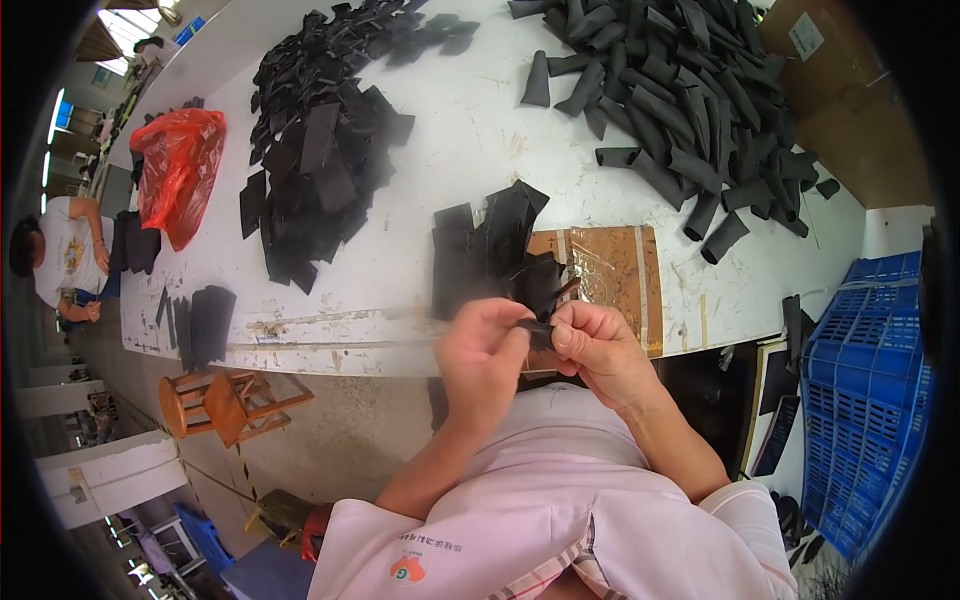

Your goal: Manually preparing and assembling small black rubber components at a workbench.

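"Where's the piece, from where you're standing?"

"The small black piece [541,334] is between the two hands, right at the near edge of the white table [385,285]. The left hand [478,350] pinches its left end, thumb and forefinger together, and the right hand [603,352] has the other end the same way."

"So neither hand is free. Which way does it run?"

"Side to side, roughly, from one set of fingertips to the other, along the table edge. So much is covered by fingers that I can't tell whether it's folded, rolled or flat."

"And what's closest to each hand?"

"Just beyond the left hand lie some flat black sheets [454,262], their long sides pointing away from the person. Beyond the right one there's a taped cardboard sheet [608,265]. The heap of black tubes [690,110] is well apart, at the far right, so the right hand is the nearer to it."

"And the big heap of flat black pieces [325,165]?"

"Far left, nearer the left hand. The pinched piece sits between all that and the person's body, close in."
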`<move>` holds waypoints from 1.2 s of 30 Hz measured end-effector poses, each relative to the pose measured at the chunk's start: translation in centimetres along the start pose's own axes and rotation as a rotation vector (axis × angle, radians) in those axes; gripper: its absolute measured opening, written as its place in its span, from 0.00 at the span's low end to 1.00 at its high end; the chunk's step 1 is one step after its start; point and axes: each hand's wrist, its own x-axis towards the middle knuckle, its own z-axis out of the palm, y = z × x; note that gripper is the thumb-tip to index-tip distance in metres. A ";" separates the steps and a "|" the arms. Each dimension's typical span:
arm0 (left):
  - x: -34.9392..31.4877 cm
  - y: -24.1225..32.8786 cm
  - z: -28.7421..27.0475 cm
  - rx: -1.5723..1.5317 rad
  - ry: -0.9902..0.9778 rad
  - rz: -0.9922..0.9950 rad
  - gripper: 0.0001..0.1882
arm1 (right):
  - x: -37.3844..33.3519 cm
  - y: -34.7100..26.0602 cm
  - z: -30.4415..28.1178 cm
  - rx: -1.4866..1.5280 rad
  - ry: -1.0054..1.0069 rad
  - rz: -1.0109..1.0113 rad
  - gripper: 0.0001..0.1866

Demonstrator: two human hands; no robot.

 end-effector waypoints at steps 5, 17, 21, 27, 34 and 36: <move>1.1 2.1 -2.2 -0.962 -0.525 -0.720 0.11 | -0.8 -0.3 0.0 -0.028 0.016 -0.089 0.08; -0.3 3.1 0.3 0.106 -0.084 0.373 0.08 | -1.8 -2.9 1.0 -0.652 -0.056 -0.488 0.08; -0.5 2.6 0.3 -0.140 -0.132 0.236 0.08 | -2.4 -2.5 1.7 -0.309 -0.079 -0.216 0.09; -0.8 4.3 0.3 -0.453 -0.156 -0.239 0.10 | -2.0 -2.0 1.5 -0.172 -0.004 -0.063 0.09; 0.5 4.6 -1.1 -0.439 -0.173 -0.451 0.15 | -1.7 -1.6 2.0 -0.732 0.153 -0.529 0.07; 1.1 4.8 -1.7 -0.538 -0.221 -0.535 0.16 | -2.0 -2.3 2.5 -0.881 0.140 -0.628 0.06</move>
